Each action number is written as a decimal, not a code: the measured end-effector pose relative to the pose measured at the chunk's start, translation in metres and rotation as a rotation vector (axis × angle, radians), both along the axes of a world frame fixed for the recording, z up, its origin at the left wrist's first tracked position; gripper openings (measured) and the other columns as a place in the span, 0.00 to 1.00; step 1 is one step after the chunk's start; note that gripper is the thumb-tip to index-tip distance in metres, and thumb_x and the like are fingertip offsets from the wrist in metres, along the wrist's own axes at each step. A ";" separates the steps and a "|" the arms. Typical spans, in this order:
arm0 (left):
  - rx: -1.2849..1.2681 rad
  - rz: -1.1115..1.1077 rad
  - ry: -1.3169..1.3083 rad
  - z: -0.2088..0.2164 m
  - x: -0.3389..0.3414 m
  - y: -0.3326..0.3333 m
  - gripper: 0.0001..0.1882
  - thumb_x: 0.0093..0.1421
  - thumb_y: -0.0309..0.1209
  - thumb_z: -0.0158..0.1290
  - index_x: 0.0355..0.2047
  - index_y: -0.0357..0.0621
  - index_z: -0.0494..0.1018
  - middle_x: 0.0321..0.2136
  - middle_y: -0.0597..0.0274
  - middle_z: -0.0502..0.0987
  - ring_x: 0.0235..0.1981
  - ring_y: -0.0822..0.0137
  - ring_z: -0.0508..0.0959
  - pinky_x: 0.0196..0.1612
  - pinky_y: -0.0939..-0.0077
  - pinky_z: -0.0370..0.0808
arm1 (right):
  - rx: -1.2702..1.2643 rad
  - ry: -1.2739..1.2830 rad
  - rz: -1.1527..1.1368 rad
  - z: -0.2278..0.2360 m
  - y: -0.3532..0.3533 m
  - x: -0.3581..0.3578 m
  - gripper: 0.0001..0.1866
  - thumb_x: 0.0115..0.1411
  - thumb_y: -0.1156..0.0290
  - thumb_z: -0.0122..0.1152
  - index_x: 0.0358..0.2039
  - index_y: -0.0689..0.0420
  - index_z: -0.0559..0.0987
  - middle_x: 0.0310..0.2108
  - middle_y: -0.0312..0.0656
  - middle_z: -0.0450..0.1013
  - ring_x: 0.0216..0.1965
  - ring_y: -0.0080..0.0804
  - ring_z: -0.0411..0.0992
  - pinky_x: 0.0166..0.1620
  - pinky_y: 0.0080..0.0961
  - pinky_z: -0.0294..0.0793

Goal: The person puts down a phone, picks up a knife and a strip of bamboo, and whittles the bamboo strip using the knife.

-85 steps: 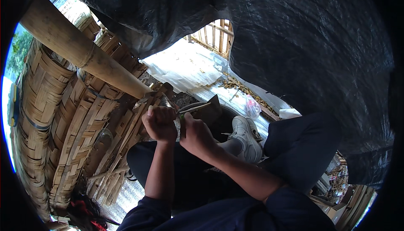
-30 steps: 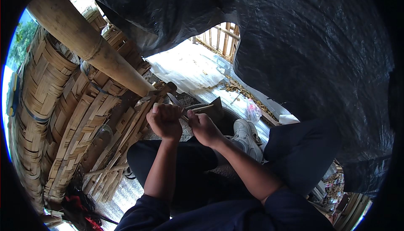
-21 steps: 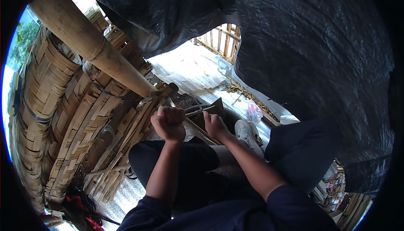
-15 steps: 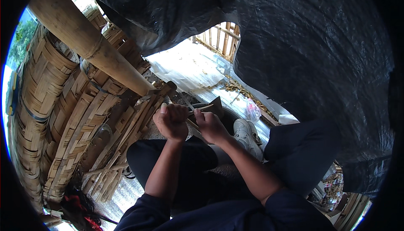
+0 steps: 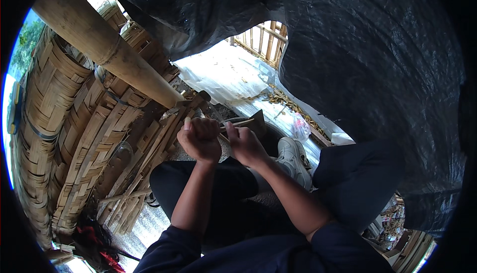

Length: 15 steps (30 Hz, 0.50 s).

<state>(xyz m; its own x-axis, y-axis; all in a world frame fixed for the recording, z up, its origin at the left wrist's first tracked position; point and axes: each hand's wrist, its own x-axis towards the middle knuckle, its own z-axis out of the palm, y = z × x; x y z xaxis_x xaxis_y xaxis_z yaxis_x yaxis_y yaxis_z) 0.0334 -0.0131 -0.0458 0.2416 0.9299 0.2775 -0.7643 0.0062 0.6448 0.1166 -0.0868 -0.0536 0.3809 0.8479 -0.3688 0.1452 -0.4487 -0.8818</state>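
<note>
While both forearms rise from the lower edge, the left hand [image 5: 199, 139] is curled into a fist around a thin bamboo strip [image 5: 236, 123], and the right hand [image 5: 244, 144], just beside it, closes its fingers on the same strip, above the dark-trousered knees [image 5: 208, 178].

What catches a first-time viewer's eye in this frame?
Two bare hands at centre: the left hand and right hand close together around thin pale bamboo strips. At left stand woven tan bamboo baskets under a thick bamboo pole; crinkled black plastic sheeting fills the upper right.
</note>
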 end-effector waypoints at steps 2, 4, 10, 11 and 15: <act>-0.022 0.057 -0.104 -0.003 0.000 0.006 0.19 0.65 0.36 0.37 0.16 0.49 0.51 0.10 0.72 0.47 0.09 0.76 0.47 0.12 0.77 0.47 | 0.045 0.002 0.013 0.010 0.002 -0.007 0.34 0.66 0.50 0.35 0.26 0.70 0.77 0.27 0.67 0.72 0.38 0.62 0.72 0.44 0.49 0.70; -0.009 0.088 -0.079 -0.003 -0.001 0.008 0.19 0.65 0.37 0.37 0.16 0.49 0.51 0.10 0.71 0.47 0.09 0.76 0.46 0.13 0.77 0.47 | 0.091 -0.001 0.024 -0.006 0.003 -0.006 0.34 0.66 0.50 0.35 0.26 0.70 0.76 0.26 0.66 0.72 0.37 0.62 0.72 0.43 0.49 0.70; 0.025 0.025 -0.068 -0.002 0.003 0.012 0.19 0.64 0.37 0.37 0.16 0.50 0.50 0.10 0.71 0.47 0.10 0.77 0.45 0.14 0.75 0.46 | -0.093 -0.271 -0.192 -0.110 -0.015 0.023 0.34 0.67 0.49 0.36 0.19 0.68 0.73 0.18 0.58 0.71 0.27 0.56 0.74 0.33 0.43 0.69; -0.009 0.066 -0.051 -0.002 0.000 0.011 0.19 0.63 0.37 0.38 0.16 0.50 0.51 0.10 0.71 0.47 0.10 0.77 0.44 0.14 0.75 0.46 | -0.058 -0.222 -0.193 -0.098 -0.010 0.016 0.34 0.67 0.49 0.36 0.18 0.68 0.72 0.16 0.56 0.71 0.25 0.52 0.73 0.32 0.43 0.68; -0.008 0.029 -0.063 0.002 -0.005 0.013 0.18 0.63 0.37 0.38 0.16 0.50 0.51 0.10 0.71 0.48 0.10 0.77 0.44 0.14 0.76 0.45 | 0.006 -0.031 -0.037 -0.002 0.004 -0.011 0.34 0.67 0.49 0.36 0.20 0.68 0.72 0.17 0.54 0.69 0.26 0.49 0.69 0.34 0.43 0.68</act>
